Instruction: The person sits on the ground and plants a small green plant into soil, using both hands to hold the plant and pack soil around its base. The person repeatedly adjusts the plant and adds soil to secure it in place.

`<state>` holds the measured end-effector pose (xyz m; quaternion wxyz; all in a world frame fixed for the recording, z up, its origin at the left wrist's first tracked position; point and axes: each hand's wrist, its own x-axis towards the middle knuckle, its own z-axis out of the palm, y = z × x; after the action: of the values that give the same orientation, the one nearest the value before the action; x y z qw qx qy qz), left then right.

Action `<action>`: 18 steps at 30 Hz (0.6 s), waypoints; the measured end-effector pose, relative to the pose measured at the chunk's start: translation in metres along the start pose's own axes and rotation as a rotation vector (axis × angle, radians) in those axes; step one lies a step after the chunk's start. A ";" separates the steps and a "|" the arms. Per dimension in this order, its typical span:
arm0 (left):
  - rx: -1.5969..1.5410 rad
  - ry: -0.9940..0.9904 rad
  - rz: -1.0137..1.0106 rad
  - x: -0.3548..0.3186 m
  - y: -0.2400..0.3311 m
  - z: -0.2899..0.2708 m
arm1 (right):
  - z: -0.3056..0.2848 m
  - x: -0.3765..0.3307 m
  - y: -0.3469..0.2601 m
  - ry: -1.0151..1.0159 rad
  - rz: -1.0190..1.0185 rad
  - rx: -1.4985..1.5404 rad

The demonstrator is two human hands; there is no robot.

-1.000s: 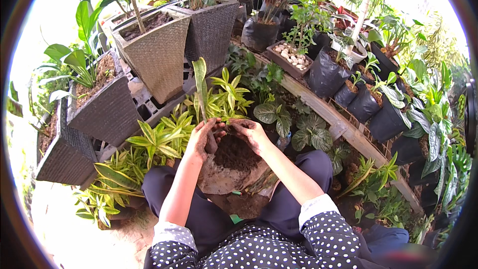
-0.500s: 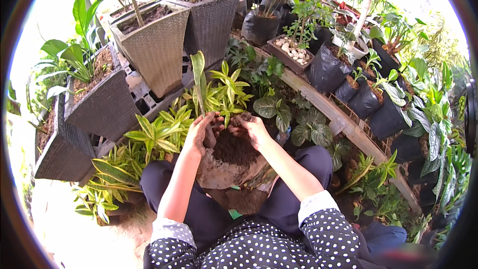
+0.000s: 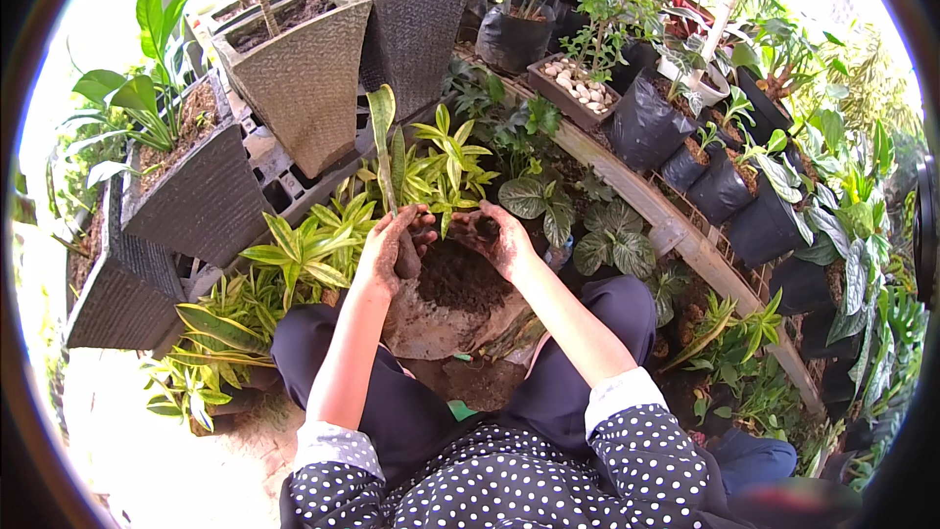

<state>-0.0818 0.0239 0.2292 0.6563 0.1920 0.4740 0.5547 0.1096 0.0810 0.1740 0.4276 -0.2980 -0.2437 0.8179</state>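
My left hand (image 3: 384, 250) is closed around the base of a snake plant (image 3: 382, 132), whose tall, yellow-edged leaf stands up above the fingers. A brown, soil-coated lump shows below that grip, beside my palm. Facing it, my dirty right hand (image 3: 504, 243) is cupped, its fingers curled round dark soil. Between and below the hands lies a mound of loose dark soil (image 3: 458, 279) on a pale, soil-stained sack or sheet (image 3: 431, 331), in front of my bent knees. Part of the snake plant's base is hidden by my fingers.
Tall textured planters (image 3: 299, 88) stand at the far left, with yellow-green leafy plants (image 3: 299, 260) below them. A metal rail (image 3: 676, 235) runs along the right, backed by black plant bags (image 3: 651, 132) and a pebble-filled tray (image 3: 578, 93). Dark-leaved plants (image 3: 612, 235) grow near my right hand.
My right hand has shifted slightly right and opened a little, away from the left hand. The snake plant in my left hand has tilted and moved slightly left and upward.
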 end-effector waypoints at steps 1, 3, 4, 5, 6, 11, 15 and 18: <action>0.000 -0.003 0.000 0.000 0.000 0.001 | -0.003 0.001 0.002 -0.045 -0.030 -0.027; -0.004 0.002 0.003 0.001 -0.001 -0.003 | 0.012 -0.006 -0.001 0.008 -0.050 -0.075; -0.007 0.008 0.002 0.000 0.000 -0.004 | 0.017 -0.008 -0.001 0.035 -0.060 -0.099; -0.008 0.006 -0.002 0.000 0.000 -0.002 | 0.015 -0.007 -0.001 0.046 -0.038 -0.071; -0.010 0.005 -0.005 0.000 0.000 -0.001 | 0.012 -0.004 -0.001 0.057 -0.015 -0.043; -0.019 -0.010 -0.002 0.003 -0.002 -0.004 | -0.001 0.003 -0.001 -0.143 0.124 0.233; -0.029 -0.022 0.008 0.003 -0.002 -0.005 | -0.003 0.004 0.002 -0.263 0.067 0.149; -0.019 0.011 -0.002 0.000 0.000 -0.002 | 0.007 -0.003 -0.001 -0.260 0.030 0.046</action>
<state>-0.0836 0.0229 0.2282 0.6561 0.1821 0.4728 0.5594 0.1072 0.0777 0.1805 0.3870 -0.1830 -0.2736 0.8613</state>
